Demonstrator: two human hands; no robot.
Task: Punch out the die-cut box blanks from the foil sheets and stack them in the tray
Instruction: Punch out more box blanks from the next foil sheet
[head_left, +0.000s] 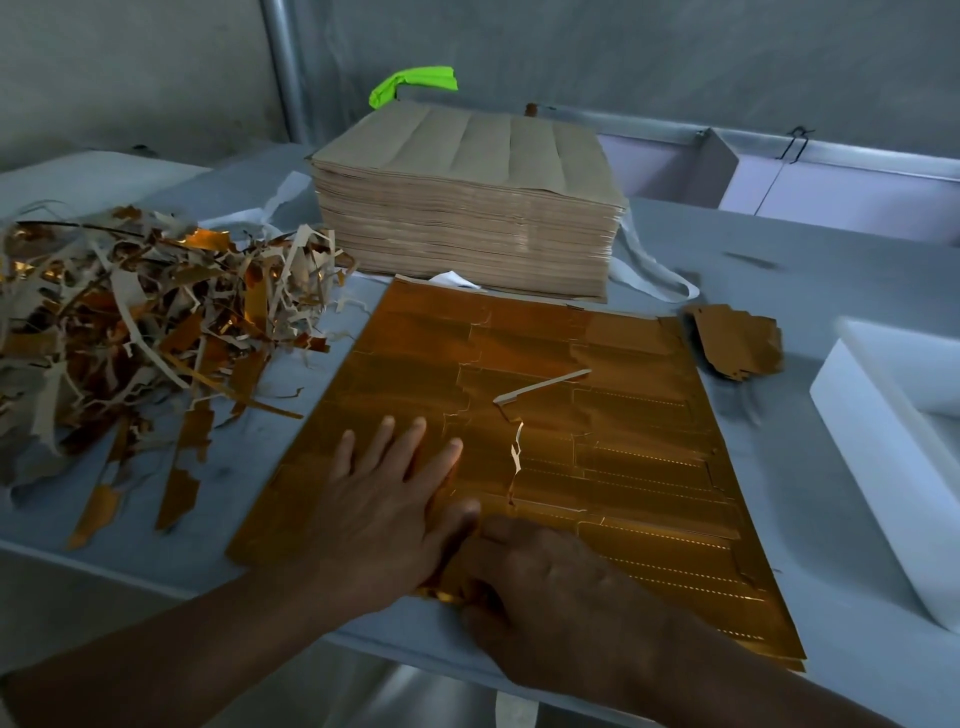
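One glossy gold foil sheet (631, 457): left hand (382, 512) presses flat, open-fingered; right hand (550, 587) pinches its edge.

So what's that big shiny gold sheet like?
The gold foil sheet is a large, shiny orange-gold rectangle lying flat on the grey table, scored with die-cut box outlines and dotted fold lines. A tear runs up its middle. The left grip, a flat hand, presses on it; the right grip holds its near edge.
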